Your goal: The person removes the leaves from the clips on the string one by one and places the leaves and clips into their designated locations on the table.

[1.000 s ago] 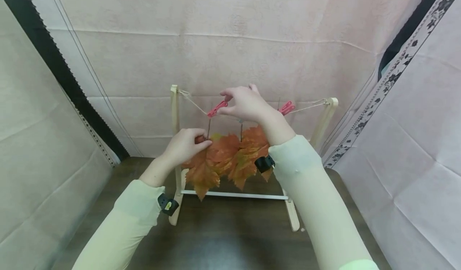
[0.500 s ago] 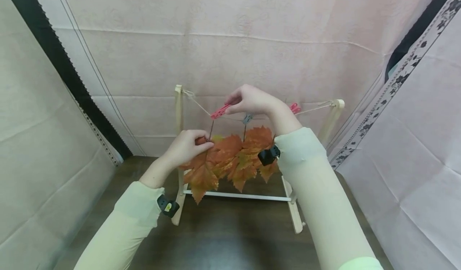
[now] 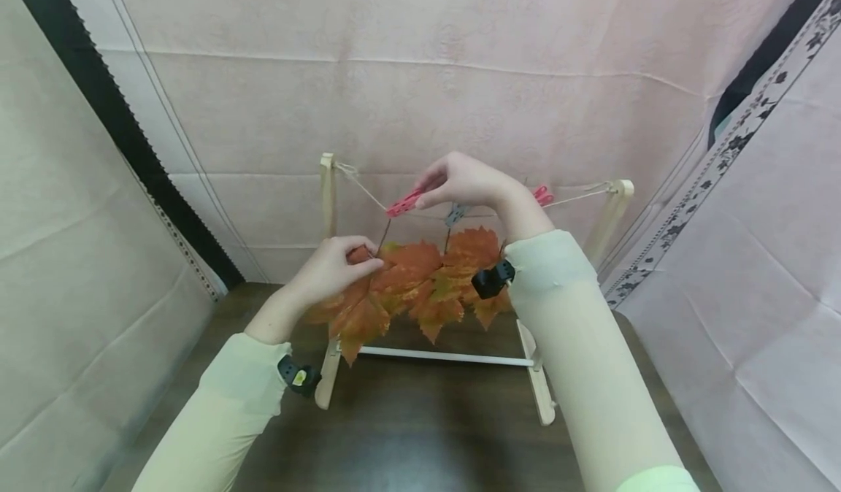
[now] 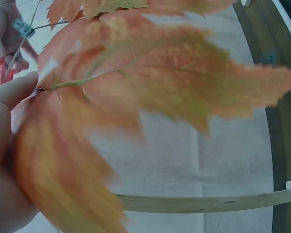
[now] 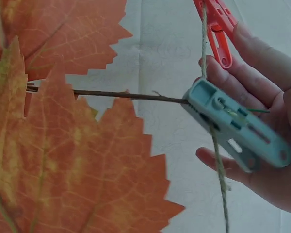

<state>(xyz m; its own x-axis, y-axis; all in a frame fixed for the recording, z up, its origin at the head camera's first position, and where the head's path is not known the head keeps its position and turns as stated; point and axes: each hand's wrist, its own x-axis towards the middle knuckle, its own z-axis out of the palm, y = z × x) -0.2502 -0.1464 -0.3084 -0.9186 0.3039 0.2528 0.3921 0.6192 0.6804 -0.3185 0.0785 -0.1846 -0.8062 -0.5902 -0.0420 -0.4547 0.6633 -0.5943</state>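
My left hand [image 3: 328, 273] pinches an orange maple leaf [image 3: 360, 325] near the base of its stem; in the left wrist view the thumb [image 4: 20, 91] presses there. With my right hand [image 3: 469, 179] I hold a red clothespin [image 3: 404, 204] at the twine [image 5: 204, 48], above that leaf's stem. Whether its jaws are on the stem is too small to tell. Beside the right palm, a blue-grey clothespin [image 5: 240, 124] clips another leaf's stem [image 5: 131, 96] to the twine. More orange leaves [image 3: 469, 251] hang to the right, overlapping the held one.
A wooden frame with a left post [image 3: 328, 193], a right post [image 3: 607, 222] and a white bottom bar [image 3: 447, 356] stands on the dark table [image 3: 420, 433]. Another red clothespin [image 3: 542, 195] sits farther right on the twine. Pale cloth [image 3: 420, 105] surrounds the table.
My left hand has shifted slightly left, tilting the held leaf. My right fingers have closed in on the red clothespin and come lower. The blue-grey clothespin shows more clearly now.
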